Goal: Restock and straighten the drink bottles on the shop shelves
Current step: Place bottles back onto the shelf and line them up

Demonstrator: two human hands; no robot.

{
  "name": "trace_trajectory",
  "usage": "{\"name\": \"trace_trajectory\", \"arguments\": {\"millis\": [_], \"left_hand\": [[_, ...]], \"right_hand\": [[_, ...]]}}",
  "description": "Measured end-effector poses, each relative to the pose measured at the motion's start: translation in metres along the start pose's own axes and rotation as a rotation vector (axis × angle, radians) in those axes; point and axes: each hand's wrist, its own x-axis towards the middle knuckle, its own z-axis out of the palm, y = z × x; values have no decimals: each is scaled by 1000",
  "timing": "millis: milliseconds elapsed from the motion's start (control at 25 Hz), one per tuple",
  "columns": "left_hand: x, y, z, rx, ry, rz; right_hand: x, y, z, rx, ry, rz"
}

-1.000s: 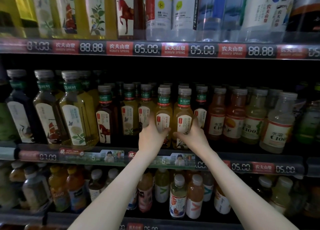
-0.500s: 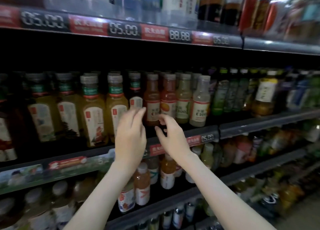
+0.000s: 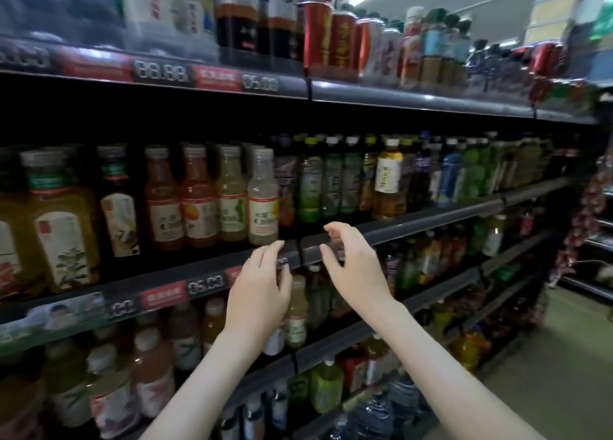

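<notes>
Below, both hands' grip released, left hand [image 3: 257, 293] and right hand [image 3: 355, 267] empty before the shelf edge [image 3: 431, 219], bottles [image 3: 263, 197] behind, far labels blurred.

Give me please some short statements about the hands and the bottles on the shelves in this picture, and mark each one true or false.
1. Both hands are empty. True: the left hand and the right hand hold nothing, fingers spread.
2. The right hand grips the yellow tea bottle. False: the yellow tea bottle stands on the middle shelf, farther right, untouched.
3. Red cans stand on the top shelf. True: the red cans are up there.
4. The pale bottle with the white label lies on its side. False: the pale bottle stands upright at the shelf's front edge.
5. The hands are in front of the middle shelf rail. True: they hover by the shelf rail.
</notes>
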Motion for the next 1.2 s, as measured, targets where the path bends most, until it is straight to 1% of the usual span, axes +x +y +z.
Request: {"name": "trace_trajectory", "arguments": {"millis": [80,200,320,400,520,640,880,1080,1200], "left_hand": [[-2,43,38,4,-11,-20],[-7,106,98,-23,-43,-80],[-7,162,155,-38,-95,-129],[2,185,182,-39,-130,-129],[31,199,213,-3,-122,-113],[63,195,245,41,-98,-126],[127,187,333,8,-34,-129],[187,205,402,49,14,-29],[208,216,441,121,49,61]], "right_hand": [[-6,45,-47,-20,14,-8],[-15,114,-111,-56,-11,8],[-19,175,-161,-73,-52,62],[-13,206,-183,-72,-54,89],[8,243,-205,-33,-26,103],[29,275,-210,18,0,125],[85,355,-212,13,-67,157],[141,418,-230,-42,-114,166],[170,459,-242,-51,-107,152]]}}
